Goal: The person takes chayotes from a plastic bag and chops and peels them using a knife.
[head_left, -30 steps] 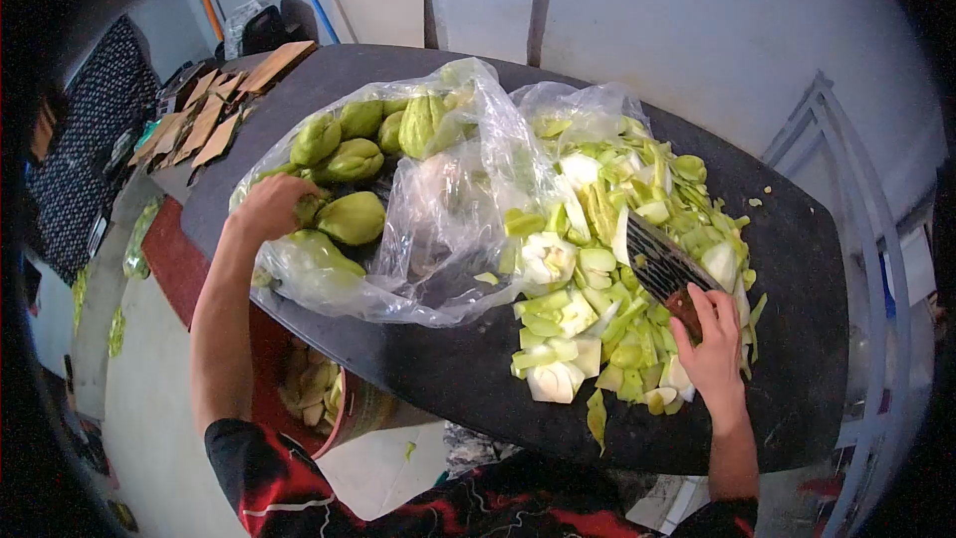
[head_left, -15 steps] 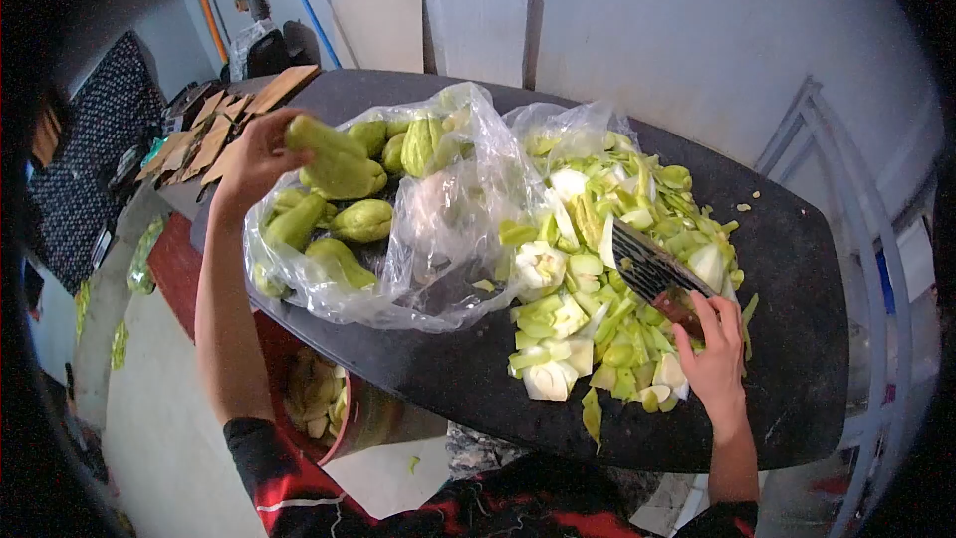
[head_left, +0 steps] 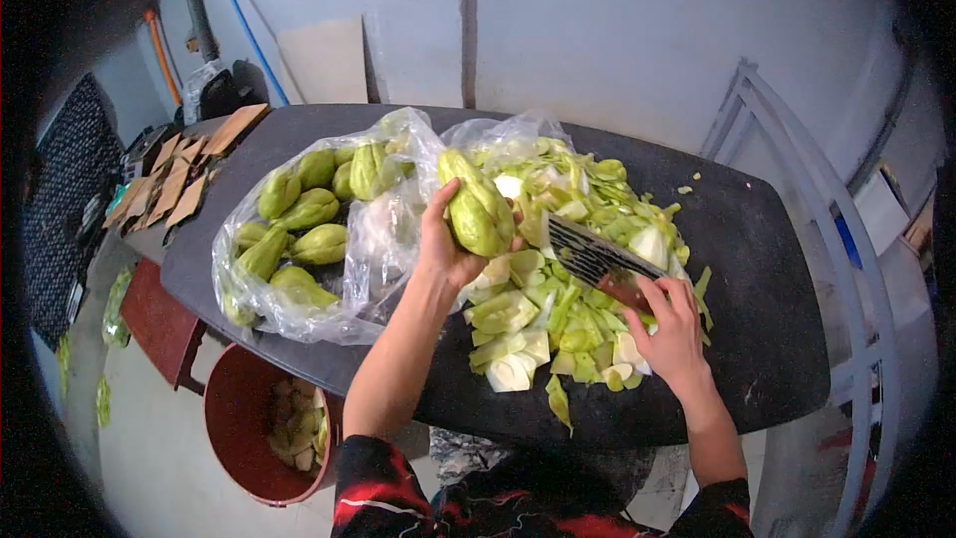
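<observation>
A whole green chayote rests in my left hand, its fingers wrapped around the fruit from below, over the table's middle. My right hand is closed on the reddish-brown handle of a broad knife. The blade is dark with pale streaks and points left, toward the chayote, apart from it. Beneath the knife spreads a heap of green peels and pale cut pieces. Left of my left hand, a clear plastic bag lies open with several whole chayotes in it.
The dark table has a rounded edge. Below its left side stands a red bucket containing pale scraps. Cardboard pieces lie at the back left. A grey metal frame stands along the right, and a wall rises behind.
My left hand has brought the chayote from above the bag rightward to beside the knife. My right hand still grips the knife over the heap. The camera view has shifted.
</observation>
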### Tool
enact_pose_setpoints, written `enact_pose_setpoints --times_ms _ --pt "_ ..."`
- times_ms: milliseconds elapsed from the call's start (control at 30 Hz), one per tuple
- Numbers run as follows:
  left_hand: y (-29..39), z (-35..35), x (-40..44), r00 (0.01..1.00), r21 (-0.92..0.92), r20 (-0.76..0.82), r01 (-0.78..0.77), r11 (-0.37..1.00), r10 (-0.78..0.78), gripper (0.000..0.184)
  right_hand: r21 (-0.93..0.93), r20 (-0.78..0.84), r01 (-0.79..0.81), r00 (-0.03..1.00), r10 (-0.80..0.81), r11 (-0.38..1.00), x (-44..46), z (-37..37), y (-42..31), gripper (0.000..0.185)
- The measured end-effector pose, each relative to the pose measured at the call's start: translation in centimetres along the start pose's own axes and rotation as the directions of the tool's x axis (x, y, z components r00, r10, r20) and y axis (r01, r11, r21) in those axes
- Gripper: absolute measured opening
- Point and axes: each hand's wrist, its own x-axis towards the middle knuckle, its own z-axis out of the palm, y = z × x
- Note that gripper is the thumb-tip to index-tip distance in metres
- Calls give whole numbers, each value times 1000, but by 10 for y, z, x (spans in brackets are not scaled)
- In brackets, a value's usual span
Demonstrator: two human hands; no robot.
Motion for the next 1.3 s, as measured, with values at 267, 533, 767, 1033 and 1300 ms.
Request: enact_pose_setpoints --times_ms 267,533,767,1033,1300 --pt "-20 -36 5 958 -291 229 234 928 -171 71 322 -128 -106 980 154 941 -62 -57 -12 39" --pt "-10 -44 -4 972 -379 210 179 908 -104 67 502 271 -412 910 314 760 -123 -88 11 23" --pt "-11 -33 -14 979 -251 205 29 968 24 65 515 208 -206 972 112 832 -45 -71 0 20" --pt "-18 -48 -7 996 8 10 -94 996 94 80 360 245 -62 969 -31 931 26 -3 -13 26" --pt "-13 -38 -8 982 -36 -93 -169 985 165 76 138 127 25 991 -42 990 33 38 2 27"
